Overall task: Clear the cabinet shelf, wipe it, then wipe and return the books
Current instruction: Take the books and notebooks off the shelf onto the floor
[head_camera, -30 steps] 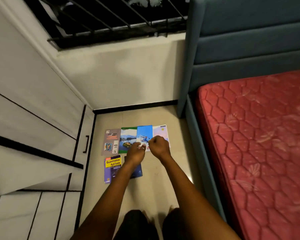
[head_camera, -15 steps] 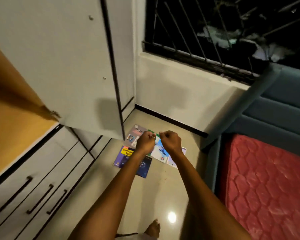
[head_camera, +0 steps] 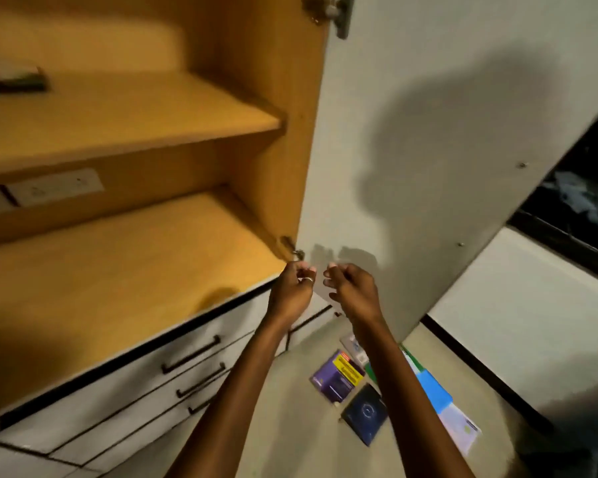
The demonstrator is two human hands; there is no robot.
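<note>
**Hands raised at the open cabinet, books on the floor**

Hands meet in front of the lower right corner of the open cabinet, close together but apart. The left hand (head_camera: 292,288) has its fingers curled inward, with a ring on one finger; the right hand (head_camera: 351,291) is curled in the same way, facing it. A small pale sheet or cloth (head_camera: 321,288) seems to hang between them, pinched at its top edge by both hands, but it is blurred against the white door and I cannot tell for sure what it is.

The lower shelf (head_camera: 125,270) lies to the left of the hands, a bare orange-brown board with its near edge trimmed in black. The upper shelf (head_camera: 118,119) sits farther up, and a dark flat object (head_camera: 13,82) rests at its far left. A white switch plate (head_camera: 54,186) is set in the back wall between the two shelves. The white cabinet door (head_camera: 428,150) stands open on the right, with a hinge (head_camera: 292,248) just above the left hand.

Below the shelves are white drawers (head_camera: 145,384) with dark bar handles. The books (head_camera: 363,388) lie flat on the floor to the right of the drawers, below the forearms: a purple one with a yellow label, a dark blue one nearer, and green, light blue and pale ones partly hidden by the right forearm.
</note>
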